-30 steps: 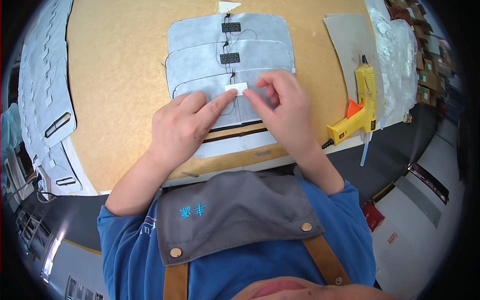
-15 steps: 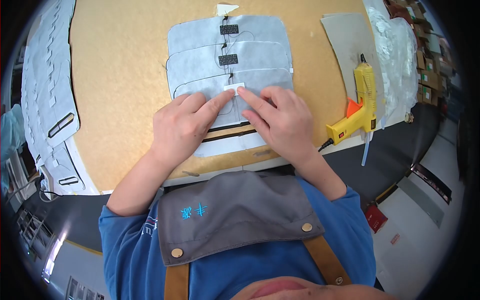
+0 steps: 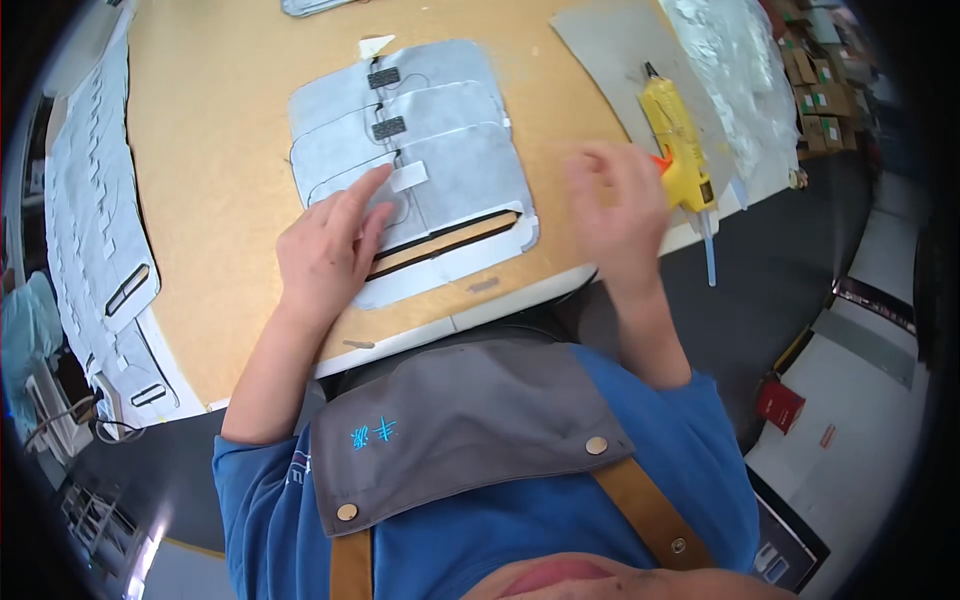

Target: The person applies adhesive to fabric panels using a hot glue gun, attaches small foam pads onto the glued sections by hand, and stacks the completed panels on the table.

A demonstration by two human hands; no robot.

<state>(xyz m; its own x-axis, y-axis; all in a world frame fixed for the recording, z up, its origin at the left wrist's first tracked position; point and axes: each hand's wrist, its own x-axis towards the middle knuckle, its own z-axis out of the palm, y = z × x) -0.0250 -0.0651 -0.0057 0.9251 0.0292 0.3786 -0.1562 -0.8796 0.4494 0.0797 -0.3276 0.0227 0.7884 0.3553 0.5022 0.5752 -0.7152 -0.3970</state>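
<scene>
Above the frame's centre, the white patch (image 3: 409,177) lies on the grey panels (image 3: 460,150). My left hand (image 3: 325,250), loose and gripping nothing, has its index fingertip by the patch's left edge; I'd press lightly, flat. Beside the glue gun (image 3: 675,120), my right hand (image 3: 622,210) is blurred; I cannot tell its grip. Tabletop (image 3: 210,200) at left offers room; its front edge (image 3: 520,303) slants below.

Right hand (image 3: 622,208): motion-blurred, partly covers trigger (image 3: 662,163) of glue gun (image 3: 676,122). Left hand (image 3: 328,245): hides part of front grey panel (image 3: 468,165). Grey piece (image 3: 312,5): cut off by top edge.
</scene>
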